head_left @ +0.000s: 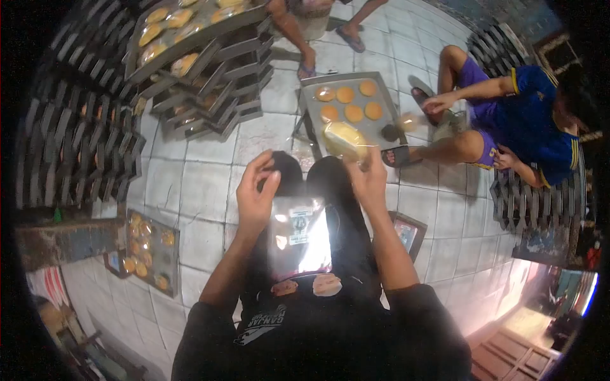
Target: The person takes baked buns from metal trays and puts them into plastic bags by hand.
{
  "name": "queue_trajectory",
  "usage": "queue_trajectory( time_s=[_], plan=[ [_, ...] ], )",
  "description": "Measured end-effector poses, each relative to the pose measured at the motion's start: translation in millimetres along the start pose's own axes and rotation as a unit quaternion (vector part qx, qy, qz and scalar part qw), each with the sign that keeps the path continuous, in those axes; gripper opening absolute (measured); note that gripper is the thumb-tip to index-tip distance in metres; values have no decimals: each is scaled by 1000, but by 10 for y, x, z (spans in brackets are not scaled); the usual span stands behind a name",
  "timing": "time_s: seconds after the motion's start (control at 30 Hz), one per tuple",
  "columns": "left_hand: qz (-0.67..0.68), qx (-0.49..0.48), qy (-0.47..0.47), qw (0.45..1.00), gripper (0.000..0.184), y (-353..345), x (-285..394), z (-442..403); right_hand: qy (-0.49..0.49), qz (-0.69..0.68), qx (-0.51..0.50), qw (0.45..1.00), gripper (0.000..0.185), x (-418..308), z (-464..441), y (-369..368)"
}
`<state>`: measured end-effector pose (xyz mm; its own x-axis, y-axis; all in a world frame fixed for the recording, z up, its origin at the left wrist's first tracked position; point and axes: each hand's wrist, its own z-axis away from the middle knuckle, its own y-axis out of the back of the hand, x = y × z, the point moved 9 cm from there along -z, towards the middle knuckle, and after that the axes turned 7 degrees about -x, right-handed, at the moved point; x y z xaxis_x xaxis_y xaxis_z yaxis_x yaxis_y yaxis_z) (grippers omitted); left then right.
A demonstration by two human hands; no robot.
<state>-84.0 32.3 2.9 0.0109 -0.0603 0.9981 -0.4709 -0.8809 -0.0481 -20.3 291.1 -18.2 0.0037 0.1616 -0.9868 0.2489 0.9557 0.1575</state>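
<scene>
My right hand (pixel 368 181) pinches the edge of a clear plastic bag with a pale yellow bread (pixel 344 139) inside, above the near edge of a metal tray (pixel 377 86). Several round golden buns (pixel 354 113) lie on that tray. Over my left knee, my left hand (pixel 256 190) is empty, its thumb apart from the curved fingers. On my lap rests a shiny clear plastic bag (pixel 289 251) with a printed label; glare hides part of it, and I cannot tell whether it is one bag or a stack.
A tall stack of metal trays (pixel 216 82) with wrapped breads stands at upper left. Another tray (pixel 166 254) of wrapped breads lies on the tiles at left. A person in a blue shirt (pixel 527 120) sits at right; another person's legs (pixel 289 32) are ahead.
</scene>
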Motion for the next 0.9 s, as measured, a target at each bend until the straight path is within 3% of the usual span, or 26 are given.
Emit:
queue_trajectory(
  time_s=[0.03, 0.07, 0.1, 0.13, 0.17, 0.2, 0.27, 0.3, 0.33, 0.37, 0.43, 0.5, 0.57, 0.63, 0.67, 0.7, 0.77, 0.8, 0.83, 0.87, 0.9],
  plan=[
    [-32, 6, 23, 999, 53, 70, 51, 99, 40, 179, 74, 980, 70, 157, -21, 182],
    [-63, 16, 44, 997, 50, 150, 69, 210, 77, 352, 142, 922, 67, 190, 2, 289],
    [-22, 19, 21, 999, 50, -292, 29, 258, 97, 391, 141, 904, 67, 111, 69, 932],
    [-198, -11, -44, 979, 49, -307, 180, 392, 46, 404, 132, 904, 66, 276, 141, 983],
    [-373, -36, -99, 922, 49, -334, 294, 534, -5, 410, 118, 904, 66, 420, 191, 921],
    [-387, -27, -100, 916, 49, -239, 299, 631, 5, 397, 115, 910, 66, 360, 240, 760],
    [-536, -53, -139, 831, 48, -316, 238, 857, -113, 240, -44, 963, 53, 364, 535, 379],
    [-539, -63, -138, 828, 48, -288, 118, 930, -26, 260, -87, 961, 51, 94, 682, 152],
    [-553, -69, -198, 806, 46, -301, 51, 1005, 63, 279, -124, 950, 48, -200, 805, -65],
    [-562, -75, -258, 782, 44, -352, 52, 1074, 57, 276, -113, 953, 48, -443, 853, -122],
    [-534, -105, -284, 790, 43, -482, 138, 1122, 177, 316, -194, 912, 37, -1055, 998, -383],
    [-373, -80, -146, 913, 49, -471, 303, 1002, 183, 329, -196, 906, 31, -1132, 1049, -341],
    [-171, -32, 55, 983, 41, -320, 304, 802, 191, 336, -214, 897, 24, -1257, 993, -281],
    [-255, -340, 153, 892, 27, -486, 22, 815, 193, 197, -250, 928, 17, -1399, 778, -38],
    [-180, -273, 200, 924, 14, -389, 1, 743, 40, 34, -271, 961, 15, -963, 573, 166],
    [-171, -271, 214, 923, 14, -353, -87, 666, -117, -126, -276, 946, 13, -403, 435, 337],
    [-65, -20, 237, 969, 16, 144, -211, 333, -169, -240, -104, 950, 22, 623, -142, 756],
    [24, 44, 201, 978, 20, 166, -141, 148, -168, 216, -110, 956, 29, 1387, -306, 971],
    [109, 111, 158, 975, 25, 166, -93, -35, -118, 624, -96, 766, 36, 1859, -540, 1097],
    [135, 146, 155, 968, 29, 178, -200, -164, -115, 621, -107, 768, 36, 2061, -813, 1114],
    [131, 154, 167, 965, 29, 189, -296, -211, -191, 423, -219, 858, 37, 2452, -902, 978]
  ],
)
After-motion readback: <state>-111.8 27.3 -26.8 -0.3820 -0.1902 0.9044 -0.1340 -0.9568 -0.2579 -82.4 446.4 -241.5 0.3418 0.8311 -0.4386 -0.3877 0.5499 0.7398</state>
